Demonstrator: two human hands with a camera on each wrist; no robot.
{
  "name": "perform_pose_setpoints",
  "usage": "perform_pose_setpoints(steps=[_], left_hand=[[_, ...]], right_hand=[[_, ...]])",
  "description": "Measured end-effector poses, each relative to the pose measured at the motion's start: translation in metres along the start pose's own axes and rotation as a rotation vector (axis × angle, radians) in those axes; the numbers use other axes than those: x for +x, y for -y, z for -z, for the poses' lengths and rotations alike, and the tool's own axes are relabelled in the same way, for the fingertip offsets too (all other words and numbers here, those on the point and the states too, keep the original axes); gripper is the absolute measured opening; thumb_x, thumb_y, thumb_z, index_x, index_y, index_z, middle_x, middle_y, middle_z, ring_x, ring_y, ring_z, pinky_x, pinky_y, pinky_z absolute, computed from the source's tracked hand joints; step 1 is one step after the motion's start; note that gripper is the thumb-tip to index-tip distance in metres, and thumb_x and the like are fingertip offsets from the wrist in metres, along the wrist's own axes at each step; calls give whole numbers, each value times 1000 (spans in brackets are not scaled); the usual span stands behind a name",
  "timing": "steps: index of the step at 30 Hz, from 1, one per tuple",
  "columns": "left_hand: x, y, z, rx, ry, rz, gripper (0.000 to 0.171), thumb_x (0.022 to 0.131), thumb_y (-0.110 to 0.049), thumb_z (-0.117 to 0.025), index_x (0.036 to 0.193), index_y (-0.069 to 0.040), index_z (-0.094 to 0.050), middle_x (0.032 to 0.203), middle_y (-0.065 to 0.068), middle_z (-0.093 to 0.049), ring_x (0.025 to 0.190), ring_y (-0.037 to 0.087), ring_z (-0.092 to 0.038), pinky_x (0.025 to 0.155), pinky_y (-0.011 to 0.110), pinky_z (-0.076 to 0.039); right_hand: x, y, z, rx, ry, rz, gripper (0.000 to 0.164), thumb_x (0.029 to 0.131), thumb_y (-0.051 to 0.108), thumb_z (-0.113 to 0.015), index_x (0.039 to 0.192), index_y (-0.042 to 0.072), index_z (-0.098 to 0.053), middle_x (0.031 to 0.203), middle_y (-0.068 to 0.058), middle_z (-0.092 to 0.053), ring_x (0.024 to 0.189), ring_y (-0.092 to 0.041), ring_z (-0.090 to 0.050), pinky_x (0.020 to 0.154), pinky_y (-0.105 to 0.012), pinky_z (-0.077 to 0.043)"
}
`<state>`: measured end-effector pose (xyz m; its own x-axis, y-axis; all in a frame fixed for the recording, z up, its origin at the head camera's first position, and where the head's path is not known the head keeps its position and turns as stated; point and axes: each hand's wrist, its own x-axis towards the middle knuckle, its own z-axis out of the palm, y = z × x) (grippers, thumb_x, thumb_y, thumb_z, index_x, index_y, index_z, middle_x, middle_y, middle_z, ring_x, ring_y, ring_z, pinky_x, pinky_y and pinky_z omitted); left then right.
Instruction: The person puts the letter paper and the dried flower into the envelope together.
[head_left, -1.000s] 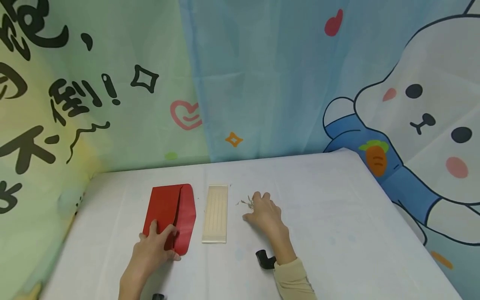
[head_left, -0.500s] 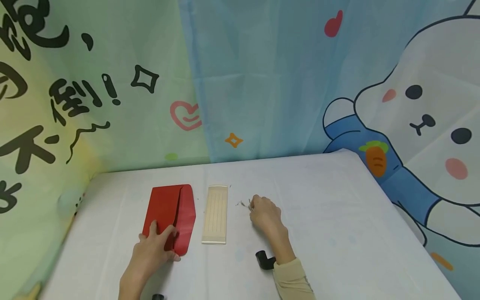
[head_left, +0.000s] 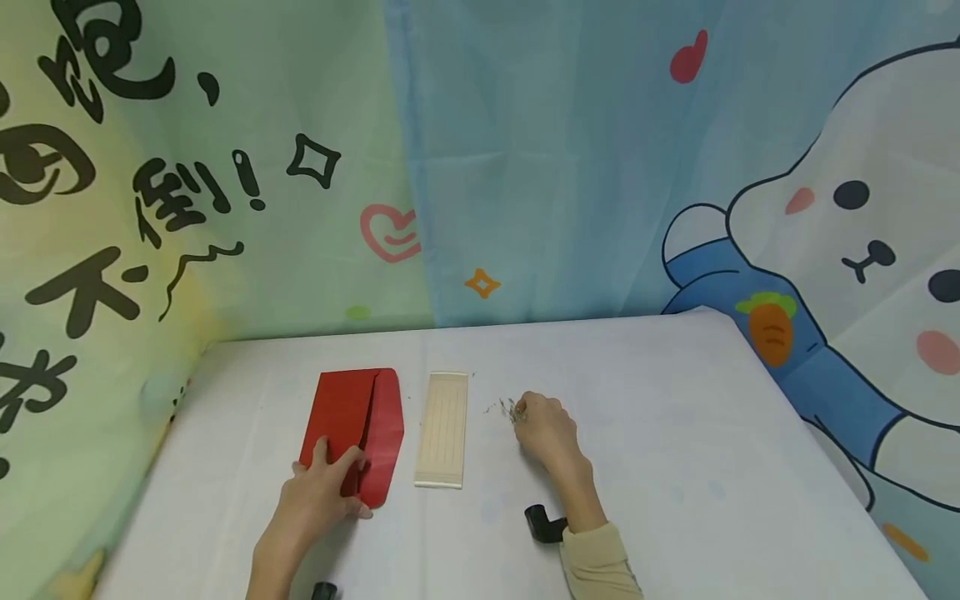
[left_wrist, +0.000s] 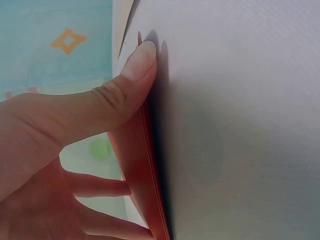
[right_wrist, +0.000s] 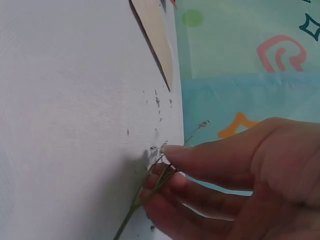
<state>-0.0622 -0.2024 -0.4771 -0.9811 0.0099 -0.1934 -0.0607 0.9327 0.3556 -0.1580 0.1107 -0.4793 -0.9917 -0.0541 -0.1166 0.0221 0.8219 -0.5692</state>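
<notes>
My left hand [head_left: 311, 500] rests with spread fingers on the lower part of a red envelope [head_left: 341, 408], whose flap opens to the right. In the left wrist view, the thumb [left_wrist: 137, 65] lies along the envelope's near edge and other fingers touch it further along. My right hand [head_left: 547, 429] pinches a thin dried sprig [right_wrist: 129, 214] between thumb and fingers, low over the white table. The sprig's stem runs down past the fingers in the right wrist view, and its fine tips stick out beyond the thumb. The fingers partly hide its middle.
Between the hands lies a cream flat rectangular piece [head_left: 441, 429] with lengthwise lines. A black bent pipe-shaped object [head_left: 545, 525] is partly hidden by the right sleeve. Another black object [head_left: 324, 591] shows at the bottom edge. Small dark crumbs [right_wrist: 157, 100] dot the white table [head_left: 675, 467].
The right hand's fingers have closed from spread over the sprig to a pinch on it. The left hand stays on the envelope. The head view has shifted slightly.
</notes>
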Motion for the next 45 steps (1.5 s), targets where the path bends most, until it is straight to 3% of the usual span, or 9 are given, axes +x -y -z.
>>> perform_pose_setpoints(steps=[3,10,14,19,25,45], left_hand=[[0,0,-1,8,-2,-6,60,67,-29,-96,116,-22,-62,142,36,-42,98,60,-53,69,56,-54],[-1,-2,1,12,6,6,61,68,-30,-96,119,-22,-62,144,36,-41,104,65,-51,74,61,-55],[-1,-2,1,21,4,1,61,68,-30,-96,119,-21,-62,144,37,-41,104,66,-51,74,62,-55],[-1,-1,-2,17,-1,-3,60,68,-30,-96,117,-21,-61,143,37,-41,102,64,-52,74,61,-55],[-1,1,-1,17,-20,-26,59,69,-29,-95,116,-21,-61,143,38,-42,106,72,-50,74,64,-55],[-1,0,-1,28,-25,-29,57,69,-28,-96,113,-22,-60,140,37,-43,108,76,-47,75,66,-55]], right_hand=[[0,-1,-1,57,-35,-9,23,89,-6,-58,107,-3,-71,75,-11,-68,52,-16,-49,44,-24,-34],[0,2,-4,142,-56,-24,21,89,2,-70,109,0,-73,87,-9,-71,71,-19,-63,59,-31,-49],[-2,3,-6,213,-41,-16,20,90,2,-71,110,-1,-73,83,-8,-69,63,-16,-62,55,-28,-49],[-2,6,-9,350,10,-20,19,92,2,-73,110,-2,-71,79,-9,-70,52,-14,-64,51,-25,-50],[-4,13,-12,496,68,-30,20,91,-1,-73,109,-5,-69,75,-12,-71,51,-15,-67,53,-30,-58],[-9,37,-20,687,208,68,24,92,0,-73,115,-5,-68,86,-16,-74,64,-24,-75,60,-35,-62]])
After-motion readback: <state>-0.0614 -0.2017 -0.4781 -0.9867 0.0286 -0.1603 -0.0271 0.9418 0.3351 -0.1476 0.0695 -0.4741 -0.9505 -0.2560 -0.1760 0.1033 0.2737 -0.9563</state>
